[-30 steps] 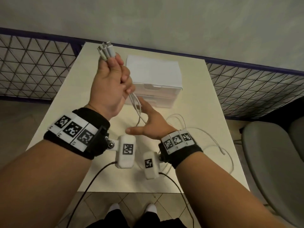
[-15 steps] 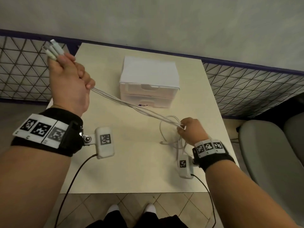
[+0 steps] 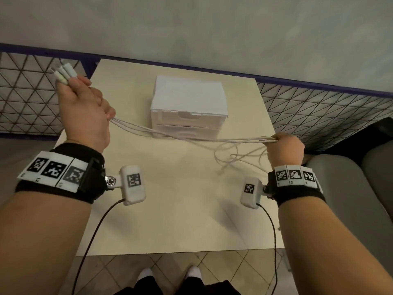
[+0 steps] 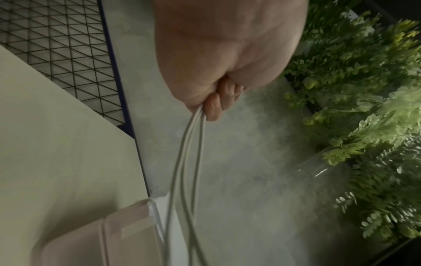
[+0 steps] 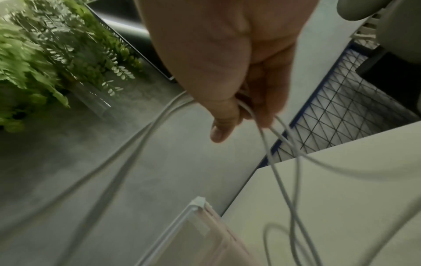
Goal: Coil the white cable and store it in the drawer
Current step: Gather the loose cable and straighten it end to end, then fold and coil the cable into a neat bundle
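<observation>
Several strands of white cable (image 3: 191, 138) stretch between my two hands above the table. My left hand (image 3: 85, 107), raised at the table's left edge, grips the bundle with its plugs (image 3: 62, 74) sticking out past the fingers; the strands (image 4: 189, 162) leave its fist. My right hand (image 3: 284, 146), at the right edge, pinches the strands (image 5: 262, 129). Loose loops (image 3: 231, 158) hang from it onto the table. A white two-drawer box (image 3: 189, 96) stands at the back centre, both drawers closed.
The beige table (image 3: 180, 209) is narrow, with wire mesh panels (image 3: 27, 96) on both sides and a grey wall behind. A grey chair (image 3: 350, 199) stands to the right. Green foliage (image 4: 364, 108) shows in the wrist views. Black camera leads hang from both wrists.
My hands have drawn apart: the right hand slid rightward along the strands to the table's right edge, pulling the cable taut. The left hand keeps the plug ends raised at the left.
</observation>
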